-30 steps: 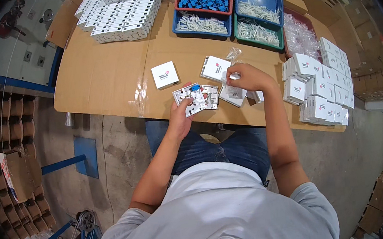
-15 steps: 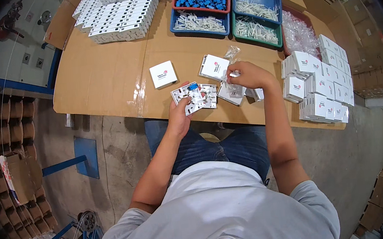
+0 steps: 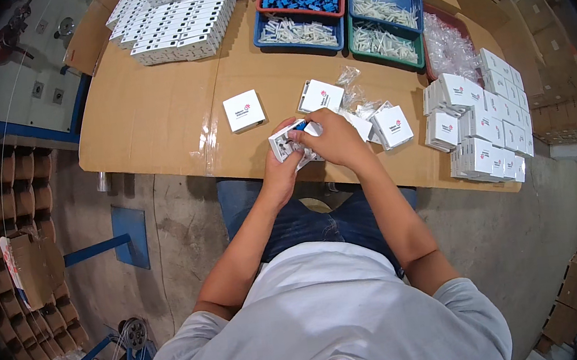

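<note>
Left hand (image 3: 279,176) is gripping the white housing (image 3: 280,147) near the tabletop's (image 3: 154,124) front edge; right hand (image 3: 335,137) is at its blue piece (image 3: 301,125), can't tell if pinching. Lopsided pressure could pop that piece loose, imo.

Up between the two hands I can see a square white housing (image 3: 282,145), shallow and open-faced, its hollow side up and dotted with small dark details; it sits tipped in the left hand (image 3: 278,174), thumb over the near edge. A little blue block (image 3: 301,125) is in its far right corner, right by the right hand's (image 3: 332,136) fingers, which partly cover that side.
</note>
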Demonstrator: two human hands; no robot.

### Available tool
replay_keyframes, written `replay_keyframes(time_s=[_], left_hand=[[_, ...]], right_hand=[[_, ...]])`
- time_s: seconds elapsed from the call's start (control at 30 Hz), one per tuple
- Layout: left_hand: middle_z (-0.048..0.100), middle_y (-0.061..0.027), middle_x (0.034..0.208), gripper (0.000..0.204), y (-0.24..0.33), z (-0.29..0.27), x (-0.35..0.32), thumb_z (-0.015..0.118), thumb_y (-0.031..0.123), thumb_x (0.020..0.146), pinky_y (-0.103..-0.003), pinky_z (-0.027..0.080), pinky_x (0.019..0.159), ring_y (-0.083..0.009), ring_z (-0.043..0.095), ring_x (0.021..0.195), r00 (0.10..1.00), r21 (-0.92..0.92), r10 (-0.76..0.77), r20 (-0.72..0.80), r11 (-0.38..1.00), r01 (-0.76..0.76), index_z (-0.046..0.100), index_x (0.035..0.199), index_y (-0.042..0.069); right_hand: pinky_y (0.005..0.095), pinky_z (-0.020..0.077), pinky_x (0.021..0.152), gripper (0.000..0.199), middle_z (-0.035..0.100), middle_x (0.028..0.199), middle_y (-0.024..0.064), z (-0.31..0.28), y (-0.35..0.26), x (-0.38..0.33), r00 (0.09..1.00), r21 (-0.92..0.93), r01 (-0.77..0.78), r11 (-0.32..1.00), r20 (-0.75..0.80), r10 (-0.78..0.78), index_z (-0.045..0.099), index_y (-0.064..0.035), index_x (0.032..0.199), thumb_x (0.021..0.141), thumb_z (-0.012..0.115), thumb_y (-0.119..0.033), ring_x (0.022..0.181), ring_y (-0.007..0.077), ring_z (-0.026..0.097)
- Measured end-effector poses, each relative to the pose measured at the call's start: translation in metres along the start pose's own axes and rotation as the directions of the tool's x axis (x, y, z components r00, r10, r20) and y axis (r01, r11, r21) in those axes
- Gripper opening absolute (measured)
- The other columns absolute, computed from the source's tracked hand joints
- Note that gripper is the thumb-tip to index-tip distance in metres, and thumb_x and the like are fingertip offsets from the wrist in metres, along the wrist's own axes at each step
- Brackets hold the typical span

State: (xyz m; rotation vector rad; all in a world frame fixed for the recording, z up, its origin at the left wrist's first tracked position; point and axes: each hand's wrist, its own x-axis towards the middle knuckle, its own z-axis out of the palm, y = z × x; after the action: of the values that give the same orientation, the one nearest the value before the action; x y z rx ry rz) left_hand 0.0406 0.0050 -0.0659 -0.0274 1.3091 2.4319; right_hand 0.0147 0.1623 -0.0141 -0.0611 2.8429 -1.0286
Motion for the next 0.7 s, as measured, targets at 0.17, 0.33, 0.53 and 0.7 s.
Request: replay_keyframes(time_s=[0.17, 0.33, 0.53, 0.7], left_hand=[[0.056, -0.0087, 0.133, 0.057, -0.005, -0.005, -0.002, 0.050, -0.012, 0.089, -0.034, 0.047, 0.104, -0.0196, 0.055, 0.123, 0.998, -0.038, 0.053, -0.018, 0.998, -0.054, 0.045, 0.142, 0.008], [0.055, -0.0054, 0.125, 0.047, -0.010, 0.012, -0.003, 0.050, -0.011, 0.093, -0.030, 0.046, 0.101, -0.0149, 0.054, 0.118, 0.984, 0.113, 0.104, -0.142, 0.990, -0.089, 0.048, 0.136, 0.009], [0.054, -0.0075, 0.125, 0.047, 0.004, 0.020, -0.003, 0.049, -0.012, 0.092, -0.028, 0.046, 0.099, -0.0167, 0.055, 0.117, 0.965, 0.233, 0.217, -0.149, 0.956, -0.179, 0.047, 0.135, 0.009], [0.054, -0.0087, 0.122, 0.054, 0.023, -0.007, 0.002, 0.049, -0.010, 0.087, -0.031, 0.049, 0.094, -0.0185, 0.057, 0.109, 0.910, 0.116, 0.242, -0.336, 0.970, -0.215, 0.044, 0.137, 0.009]], right_hand=[[0.0425, 0.0509, 0.092, 0.051, 0.066, 0.110, 0.0222, 0.010, -0.001, 0.000, 0.989, 0.161, -0.146, 0.976, 0.047, 0.140, 0.069, 0.0034, 0.112, 0.087, 0.072, -0.042, 0.106, 0.0382, 0.064], [0.0481, 0.0507, 0.090, 0.035, 0.064, 0.112, 0.0219, 0.028, -0.014, -0.017, 0.986, 0.039, -0.040, 0.998, -0.159, 0.046, 0.067, 0.0008, 0.106, 0.089, 0.067, -0.029, 0.111, 0.0392, 0.060], [0.0455, 0.0487, 0.096, 0.035, 0.062, 0.119, 0.0219, 0.035, -0.013, -0.020, 0.940, 0.221, 0.089, 0.971, -0.340, -0.008, 0.063, 0.0033, 0.110, 0.091, 0.066, -0.026, 0.112, 0.0404, 0.059], [0.0401, 0.0500, 0.093, 0.034, 0.066, 0.114, 0.0188, -0.006, -0.001, -0.023, 0.975, 0.148, 0.037, 0.988, -0.223, -0.003, 0.066, -0.0008, 0.106, 0.091, 0.071, -0.030, 0.106, 0.0362, 0.065]])
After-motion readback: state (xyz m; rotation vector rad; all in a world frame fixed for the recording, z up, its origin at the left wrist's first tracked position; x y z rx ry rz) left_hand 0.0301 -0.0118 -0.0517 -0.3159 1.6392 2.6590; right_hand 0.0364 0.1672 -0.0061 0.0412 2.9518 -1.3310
